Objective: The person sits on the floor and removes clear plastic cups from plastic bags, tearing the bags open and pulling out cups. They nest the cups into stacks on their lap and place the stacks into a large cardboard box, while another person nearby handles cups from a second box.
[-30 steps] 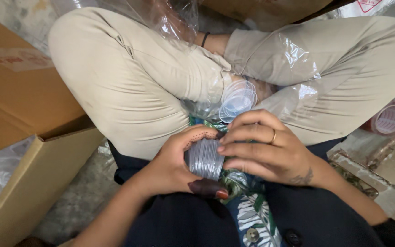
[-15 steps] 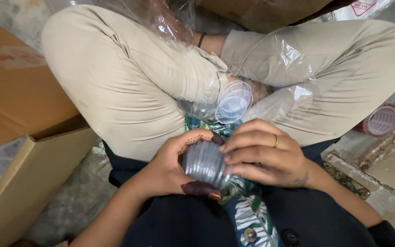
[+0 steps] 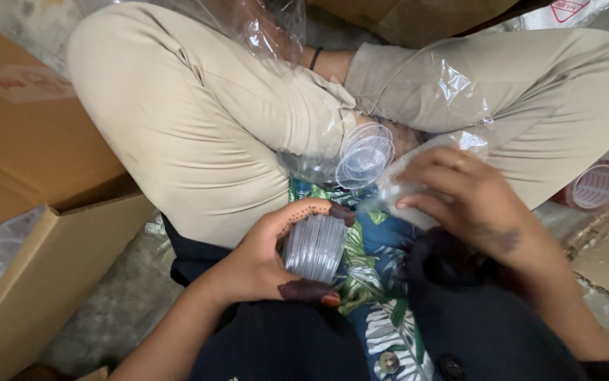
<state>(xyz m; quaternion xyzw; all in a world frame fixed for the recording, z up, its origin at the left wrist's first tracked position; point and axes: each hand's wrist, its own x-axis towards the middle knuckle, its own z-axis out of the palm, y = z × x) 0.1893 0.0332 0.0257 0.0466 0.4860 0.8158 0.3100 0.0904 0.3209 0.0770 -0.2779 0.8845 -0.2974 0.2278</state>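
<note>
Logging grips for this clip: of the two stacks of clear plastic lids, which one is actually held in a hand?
The lower stack of lids, gripped in the left hand. The other stack lies inside the clear plastic bag, unheld.

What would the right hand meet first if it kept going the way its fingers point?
Probably the clear plastic bag at the right hand's fingertips, then the loose clear lids beyond it; depth is hard to judge.

Beige trousers [image 3: 198, 134] are worn, a thin black band [image 3: 315, 58] at twelve o'clock. A dark buttoned garment [image 3: 459, 331] is seen over leaf-printed fabric [image 3: 378, 310]. Dark-stained fingertips mark the left hand [image 3: 262, 261].
</note>
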